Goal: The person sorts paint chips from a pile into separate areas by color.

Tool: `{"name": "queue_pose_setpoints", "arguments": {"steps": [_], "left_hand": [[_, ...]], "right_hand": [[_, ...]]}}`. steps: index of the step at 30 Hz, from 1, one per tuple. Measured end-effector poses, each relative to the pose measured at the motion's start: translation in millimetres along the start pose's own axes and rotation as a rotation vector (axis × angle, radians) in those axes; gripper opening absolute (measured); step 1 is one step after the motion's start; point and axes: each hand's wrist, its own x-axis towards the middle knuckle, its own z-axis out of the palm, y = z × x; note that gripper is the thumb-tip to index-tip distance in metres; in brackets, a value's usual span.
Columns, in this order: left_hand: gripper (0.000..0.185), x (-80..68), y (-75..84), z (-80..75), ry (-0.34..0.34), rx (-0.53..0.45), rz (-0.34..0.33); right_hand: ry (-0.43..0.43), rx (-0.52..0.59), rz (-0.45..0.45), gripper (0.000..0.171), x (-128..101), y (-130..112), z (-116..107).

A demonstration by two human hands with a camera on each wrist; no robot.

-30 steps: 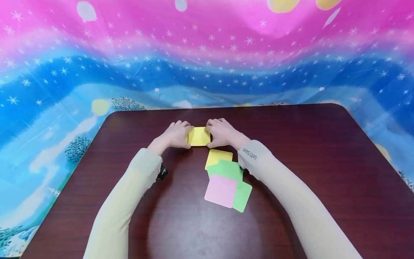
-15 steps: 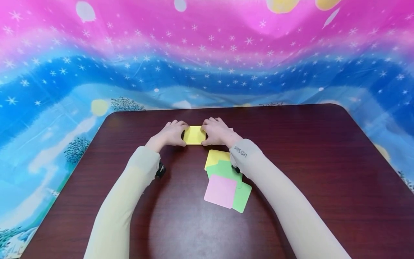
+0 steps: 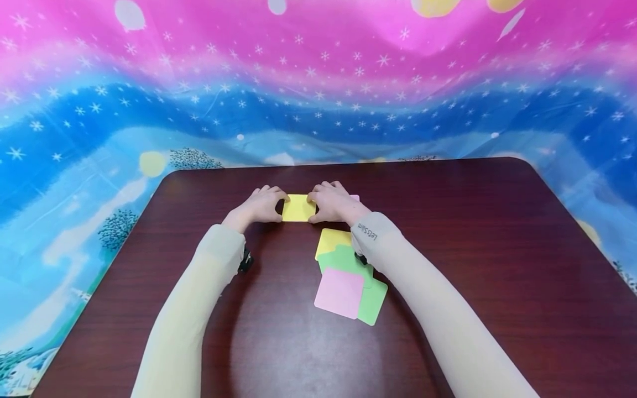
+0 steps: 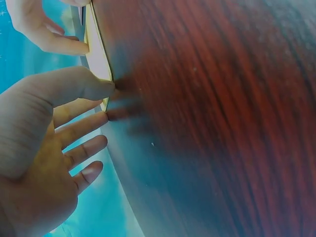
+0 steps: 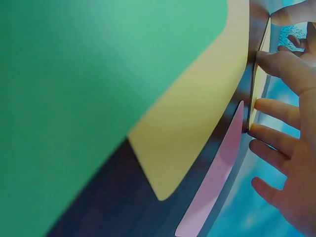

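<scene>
Nearest, a pink card (image 3: 339,294) is lying over green cards (image 3: 350,261), which are partly covering a loose yellow card (image 3: 329,242) on the dark wood table (image 3: 458,204). Beyond these, the left hand (image 3: 257,205) and right hand (image 3: 333,203) are pinching opposite ends of the held yellow card (image 3: 299,208), thumbs on its near edge, fingertips along the far one, parted just its depth. A second pink card (image 3: 355,197) is peeking out behind the right hand, and a patterned cloth (image 3: 318,72) is hanging past the far edge.
</scene>
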Motion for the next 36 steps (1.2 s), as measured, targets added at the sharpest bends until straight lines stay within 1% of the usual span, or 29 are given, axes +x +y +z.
{"name": "queue_pose_setpoints", "arguments": {"steps": [9,12,15,21,27,36], "left_hand": [[0.05,-0.7,1.4,1.9,-0.005,0.013,-0.005],[0.048,-3.5,2.6,1.6,0.01,0.005,-0.018],[0.046,-6.4,4.7,2.1,0.036,0.0,-0.014],[0.046,-11.9,14.7,4.0,0.067,0.025,0.024],[0.045,-18.6,28.9,5.1,0.088,0.041,0.049],[0.041,-31.3,47.4,14.1,0.096,0.051,0.124]], "right_hand": [[-0.001,0.006,-0.008,0.06,-2.2,-2.0,-1.0],[0.004,-0.007,-0.015,0.06,-4.0,-3.6,-1.3],[0.0,-0.026,-0.021,0.059,-6.2,-4.5,-1.8],[-0.008,-0.047,-0.037,0.056,-11.6,-2.5,-0.4],[0.03,-0.055,-0.072,0.051,-19.1,0.3,-0.3],[0.072,-0.112,-0.149,0.05,-41.4,4.2,-1.8]]}}
